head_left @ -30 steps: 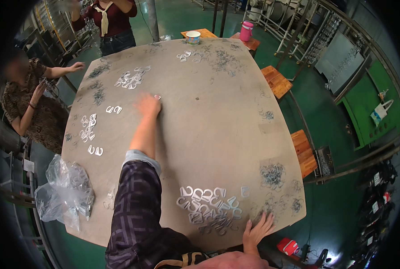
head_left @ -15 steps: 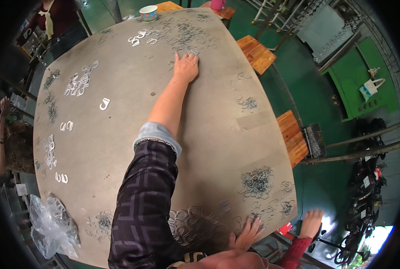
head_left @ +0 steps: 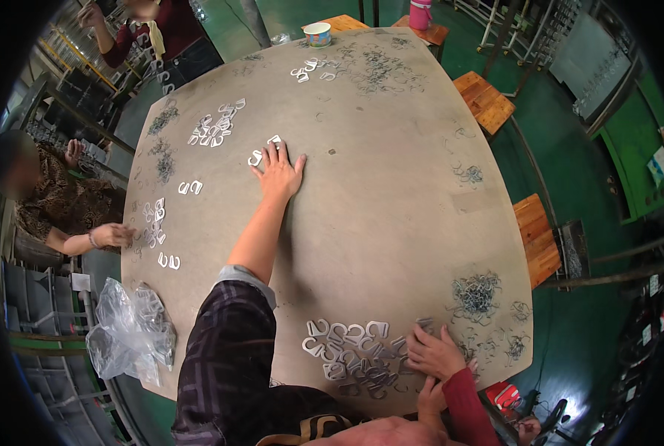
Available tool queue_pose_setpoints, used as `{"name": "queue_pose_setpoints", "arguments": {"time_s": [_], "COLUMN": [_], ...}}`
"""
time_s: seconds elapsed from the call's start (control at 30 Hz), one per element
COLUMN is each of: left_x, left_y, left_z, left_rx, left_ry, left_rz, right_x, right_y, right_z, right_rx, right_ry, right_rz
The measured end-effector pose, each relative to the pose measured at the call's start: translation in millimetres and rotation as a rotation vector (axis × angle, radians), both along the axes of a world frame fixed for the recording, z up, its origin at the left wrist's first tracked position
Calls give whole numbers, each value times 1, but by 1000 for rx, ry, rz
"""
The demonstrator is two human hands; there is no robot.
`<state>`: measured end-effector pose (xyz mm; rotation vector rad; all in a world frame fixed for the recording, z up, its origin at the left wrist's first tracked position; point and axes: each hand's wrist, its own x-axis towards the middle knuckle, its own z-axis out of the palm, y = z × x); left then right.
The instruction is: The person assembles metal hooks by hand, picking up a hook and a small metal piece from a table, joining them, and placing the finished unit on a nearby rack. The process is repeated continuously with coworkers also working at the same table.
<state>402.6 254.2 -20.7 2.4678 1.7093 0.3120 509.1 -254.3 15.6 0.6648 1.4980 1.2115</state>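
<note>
My left hand [head_left: 278, 172], in a dark plaid sleeve with a rolled cuff, lies palm down on the brown table [head_left: 391, 223] with its fingers spread. At its fingertips is a silvery, flat, curved metal hook [head_left: 274, 139], partly covered. A second hook [head_left: 255, 157] lies just left of the fingers. My right hand [head_left: 431, 400] rests at the near table edge with its fingers stretched out. A co-worker's red-sleeved hand [head_left: 436, 353] partly overlaps it. Beside these hands lies a near pile of similar hooks [head_left: 350, 349].
Hook groups lie at far left [head_left: 218, 125], left [head_left: 154, 223] and far side [head_left: 310, 69]. Thin wire pieces [head_left: 477, 293] are heaped at right. A paper tub [head_left: 317, 34] stands at the far edge, a clear plastic bag [head_left: 127, 331] at near left. Two people are across the left side.
My left hand has come back from the wire pieces at the far side to the lone hook. A second hook now lies there. The red-sleeved hand has moved in over the near pile.
</note>
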Motion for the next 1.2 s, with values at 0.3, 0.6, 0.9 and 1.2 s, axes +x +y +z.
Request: {"name": "queue_pose_setpoints", "arguments": {"time_s": [0.3,0.6,0.9,1.2], "left_x": [-44,136,208,166], "left_y": [157,199,269,272], "left_z": [3,-8,-22,-15], "left_rx": [115,-58,300,209], "left_ry": [165,-112,-75,-47], "left_rz": [341,-59,-305,-605], "right_x": [-83,-84,-54,-61], "right_y": [-67,-98,-96,-89], "right_z": [-24,-49,-34,-32], "right_rx": [811,978,907,961], "right_ry": [1297,1332,1445,1491], "right_rz": [-1118,-1213,-1586,-1638]}}
